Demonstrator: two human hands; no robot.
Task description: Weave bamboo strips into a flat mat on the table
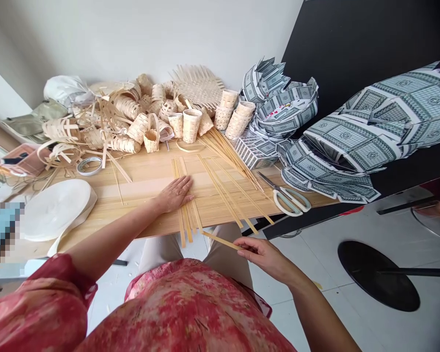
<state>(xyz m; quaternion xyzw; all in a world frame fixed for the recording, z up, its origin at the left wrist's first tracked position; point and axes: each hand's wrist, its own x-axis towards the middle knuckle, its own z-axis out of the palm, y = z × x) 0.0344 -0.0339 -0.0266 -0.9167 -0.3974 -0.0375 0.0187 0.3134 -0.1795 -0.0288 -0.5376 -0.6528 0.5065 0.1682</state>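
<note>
My left hand [176, 194] lies flat, fingers stretched out, on a row of narrow bamboo strips [186, 227] whose ends stick out past the table's front edge. Below that edge, my right hand [264, 255] pinches one thin bamboo strip [222, 239] between thumb and fingers. Its far end points left toward the ends of the strips under my left hand. I cannot tell whether it touches them. More loose strips [222, 190] lie slanted on the table to the right of my left hand. A thicker bundle of strips [238, 161] lies behind them.
Scissors [288, 198] with pale handles lie at the table's right. Woven baskets [190, 126] crowd the back, beside folded-card pieces [352, 142] on the right. A large white roll [56, 210] and a tape roll [89, 166] are on the left. A black round base [374, 274] stands on the floor.
</note>
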